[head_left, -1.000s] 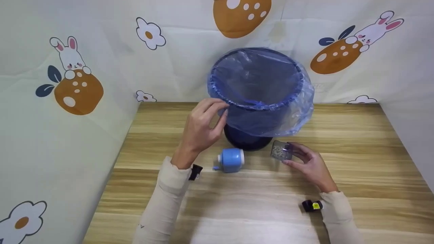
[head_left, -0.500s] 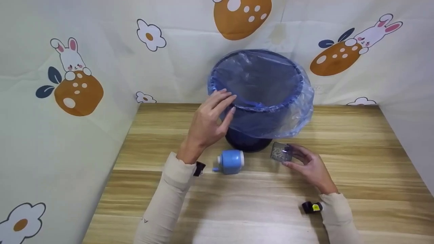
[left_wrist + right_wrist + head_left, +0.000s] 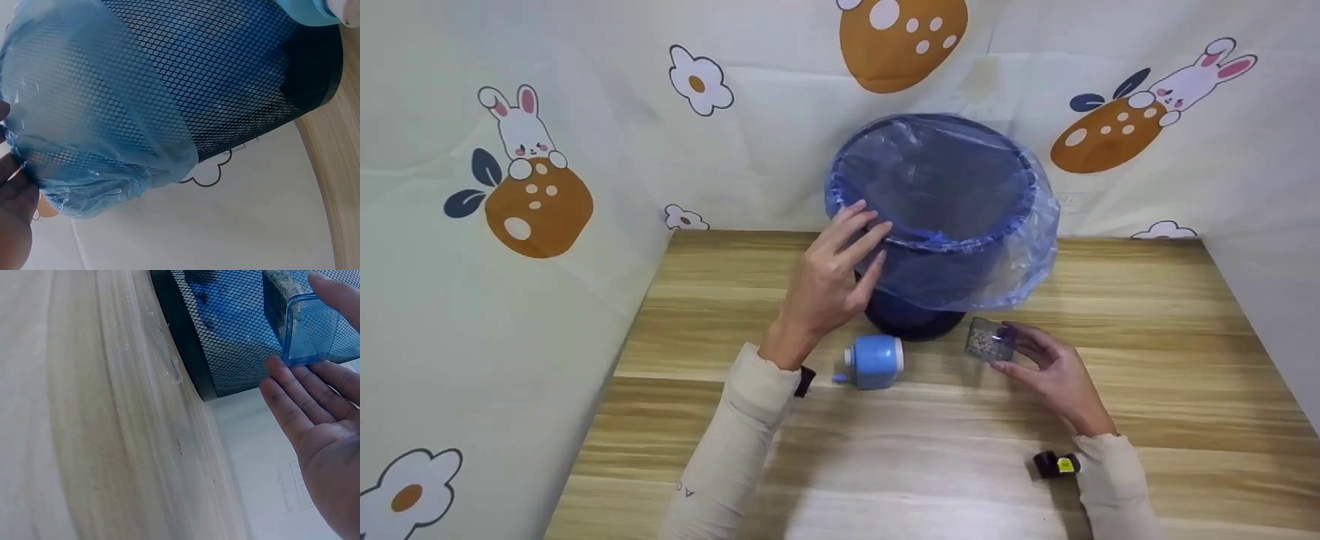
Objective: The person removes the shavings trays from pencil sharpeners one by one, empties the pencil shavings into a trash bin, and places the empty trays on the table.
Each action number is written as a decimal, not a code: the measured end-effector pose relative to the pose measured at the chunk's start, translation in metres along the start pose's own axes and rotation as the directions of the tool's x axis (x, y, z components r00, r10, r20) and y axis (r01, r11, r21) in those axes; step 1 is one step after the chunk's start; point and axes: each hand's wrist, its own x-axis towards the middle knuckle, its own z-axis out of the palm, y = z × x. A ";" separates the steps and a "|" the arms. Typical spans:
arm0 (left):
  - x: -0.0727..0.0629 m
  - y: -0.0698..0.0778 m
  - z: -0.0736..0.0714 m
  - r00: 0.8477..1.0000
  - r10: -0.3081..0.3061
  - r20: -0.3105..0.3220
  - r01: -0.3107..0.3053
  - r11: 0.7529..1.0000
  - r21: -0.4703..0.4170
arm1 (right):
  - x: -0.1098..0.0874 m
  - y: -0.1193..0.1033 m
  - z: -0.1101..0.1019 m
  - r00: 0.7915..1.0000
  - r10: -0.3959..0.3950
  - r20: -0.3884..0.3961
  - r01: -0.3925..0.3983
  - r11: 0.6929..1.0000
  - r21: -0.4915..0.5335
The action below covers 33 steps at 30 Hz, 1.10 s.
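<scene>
My right hand (image 3: 1054, 373) pinches a small clear drawer (image 3: 311, 334) by its end, thumb on one side and fingers on the other. Pale pencil shavings (image 3: 985, 343) lie inside it. The drawer is held in front of the base of a dark mesh wastebasket (image 3: 247, 79). A thin blue bin liner (image 3: 960, 274) is folded over the basket's rim and hangs down outside. My left hand (image 3: 829, 274) is at the rim's front left, fingers spread, fingertips right at the liner. Between my hands a blue crank pencil sharpener (image 3: 874, 361) stands on the table.
The wood-grain table (image 3: 930, 480) is bordered behind and on the left by a printed cloth backdrop (image 3: 765, 150), with the basket close to its back part. Small crumbs (image 3: 174, 374) lie on the tabletop near the basket's base.
My left hand has slid right and a little up along the rim, and its thumb and fingers have spread from a near pinch. My right hand holds the drawer almost still.
</scene>
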 end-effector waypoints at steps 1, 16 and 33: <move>0.000 0.000 0.001 1.000 0.002 -0.002 -0.002 1.000 -0.001 | 0.000 0.000 -0.001 1.000 -0.006 0.000 0.006 1.000 -0.004; 0.000 0.002 0.001 0.999 0.030 0.043 -0.030 1.000 0.001 | 0.000 -0.014 -0.014 0.997 -0.075 -0.034 0.073 0.995 -0.069; 0.000 -0.001 -0.004 0.999 0.023 0.034 -0.023 1.000 -0.002 | 0.011 -0.059 -0.050 0.986 -0.160 -0.041 0.149 0.970 -0.192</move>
